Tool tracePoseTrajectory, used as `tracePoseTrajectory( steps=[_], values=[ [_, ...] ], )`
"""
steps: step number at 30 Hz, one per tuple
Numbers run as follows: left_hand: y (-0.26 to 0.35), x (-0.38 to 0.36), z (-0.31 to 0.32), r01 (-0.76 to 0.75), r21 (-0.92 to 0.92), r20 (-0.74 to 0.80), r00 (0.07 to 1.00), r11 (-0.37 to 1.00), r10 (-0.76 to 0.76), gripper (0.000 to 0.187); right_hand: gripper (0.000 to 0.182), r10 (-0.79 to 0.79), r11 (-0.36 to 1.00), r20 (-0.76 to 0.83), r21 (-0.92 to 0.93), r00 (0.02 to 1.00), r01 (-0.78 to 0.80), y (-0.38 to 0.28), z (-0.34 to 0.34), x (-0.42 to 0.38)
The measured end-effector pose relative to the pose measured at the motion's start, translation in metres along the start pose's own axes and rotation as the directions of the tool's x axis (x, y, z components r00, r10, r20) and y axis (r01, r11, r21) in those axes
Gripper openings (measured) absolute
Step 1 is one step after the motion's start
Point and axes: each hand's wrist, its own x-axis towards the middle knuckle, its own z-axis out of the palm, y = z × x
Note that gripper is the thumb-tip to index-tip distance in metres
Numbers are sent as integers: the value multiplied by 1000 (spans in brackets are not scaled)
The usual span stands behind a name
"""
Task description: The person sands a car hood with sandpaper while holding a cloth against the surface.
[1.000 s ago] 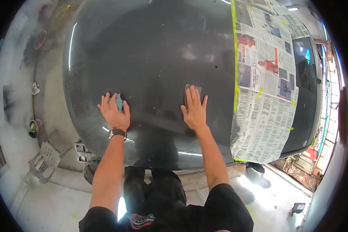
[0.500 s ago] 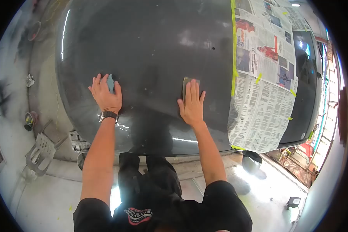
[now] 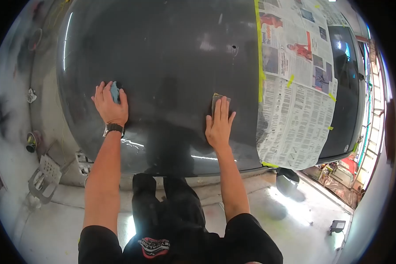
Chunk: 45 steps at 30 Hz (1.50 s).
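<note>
Now nearer newspaper [image 3: 290, 116], right hand [image 3: 220, 125] open on pad [image 3: 216, 100], left hand [image 3: 110, 107] open over cloth [image 3: 115, 92]

Both forearms reached up from the bottom of the frame; the left hand [image 3: 110, 104] lay palm-down left of centre, the right hand [image 3: 220, 125] just right of centre.

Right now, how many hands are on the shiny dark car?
2. The left hand rests over a blue piece; the right hand, nearer the newspaper, lies partly on a flat grey-brown pad. Both are on the car panel.
</note>
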Motion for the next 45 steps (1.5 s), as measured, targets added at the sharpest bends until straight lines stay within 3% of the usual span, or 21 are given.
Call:
tracePoseTrajectory(
  steps=[3, 5, 7, 8, 11, 14, 17, 19, 22, 27, 30, 32, 35, 38, 41, 45],
  values=[
    [-1, 2, 1, -32, 0, 0, 999, 999, 32, 45, 67, -131, 991, -248, -1, 960, 135, 21, 11, 83],
    [-4, 2, 3, -27, -2, -1, 1000, 1000, 27, 45, 64, -87, 994, -328, 26, 941, 102, 22, 6, 171],
    [-7, 1, 4, -17, -14, 10, 1000, 1000, 17, 47, 61, -41, 994, -307, 85, 951, 70, 14, -8, 207],
    [-7, 0, 4, -29, 4, 6, 1000, 1000, 29, 46, 60, -8, 992, -298, 114, 955, 44, 11, -13, 210],
    [-5, 5, 3, -51, 30, -18, 999, 998, 52, 45, 57, -102, 994, -354, -4, 930, 108, 17, 7, 125],
    [-1, 2, -1, -48, 23, -10, 999, 999, 49, 45, 56, -62, 997, -293, 18, 954, 71, 8, 7, 66],
    [-4, 1, 0, -64, 11, 3, 998, 998, 64, 45, 57, -114, 986, -425, 60, 898, 154, 19, 13, 150],
    [-5, 2, 2, -79, -11, -13, 997, 997, 79, 44, 57, -96, 984, -322, 113, 942, 139, 20, -11, 231],
    [-3, 3, 0, -86, 29, -16, 996, 996, 86, 43, 58, -138, 976, -390, 100, 910, 191, 29, -2, 225],
    [1, 4, -3, -71, 19, -2, 997, 997, 71, 43, 59, -102, 977, -339, 143, 935, 158, 20, 8, 111],
    [-3, 3, -1, -75, -10, 1, 997, 997, 75, 43, 52, -177, 964, -445, 103, 878, 247, 31, -1, 195],
    [-3, 2, 0, -69, -11, -11, 998, 998, 68, 43, 51, -153, 974, -365, 100, 918, 202, 32, -18, 258],
    [1, 3, -3, -68, 12, 8, 998, 998, 68, 43, 53, -240, 968, -413, -33, 879, 249, 36, -6, 230],
    [1, 6, -4, -64, 15, 5, 998, 998, 64, 43, 58, -235, 969, -228, 15, 945, 245, 34, -10, 98],
    [1, 4, -4, -65, 12, 6, 998, 998, 65, 43, 59, -282, 956, -28, -98, 959, 278, 55, -20, 66],
    [-1, 3, -2, -76, 12, 3, 997, 997, 76, 43, 49, -294, 951, -250, -172, 923, 256, 87, -27, 230]
  ],
)
